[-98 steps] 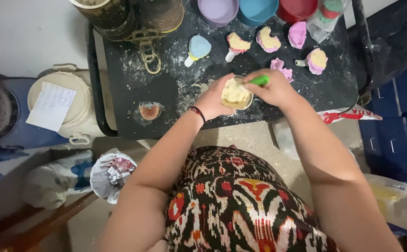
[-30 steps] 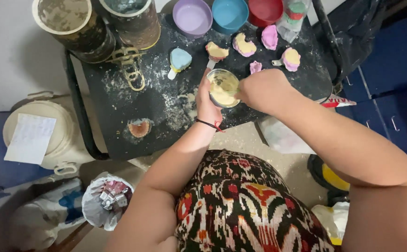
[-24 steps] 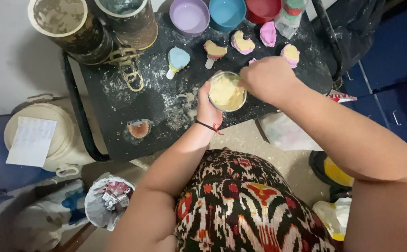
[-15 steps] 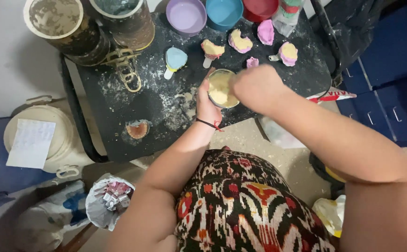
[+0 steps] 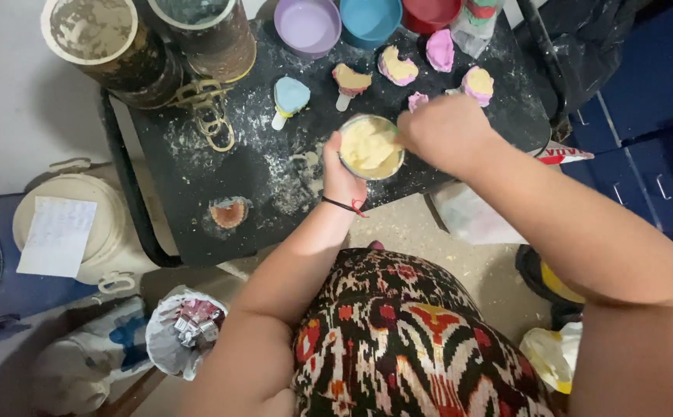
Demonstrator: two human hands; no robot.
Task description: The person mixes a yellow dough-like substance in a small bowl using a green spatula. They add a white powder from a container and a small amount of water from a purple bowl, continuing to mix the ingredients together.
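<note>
While left hand (image 5: 342,171) grips cup (image 5: 370,147) of yellow mix, right hand (image 5: 443,133) fisted at rim, over dusty table (image 5: 274,170).

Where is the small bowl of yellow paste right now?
In the head view, the bowl of yellow paste is held by the left hand over the black table, with the right hand beside it.

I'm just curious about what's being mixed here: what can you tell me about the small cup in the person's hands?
The small cup is round, open-topped and filled nearly to the rim with pale yellow, pasty material. The left hand grips its side from below, holding it just above the dusty black table near its front edge. The right hand rests at its right rim, fingers closed as if around a stirring tool, which I cannot see.
</note>
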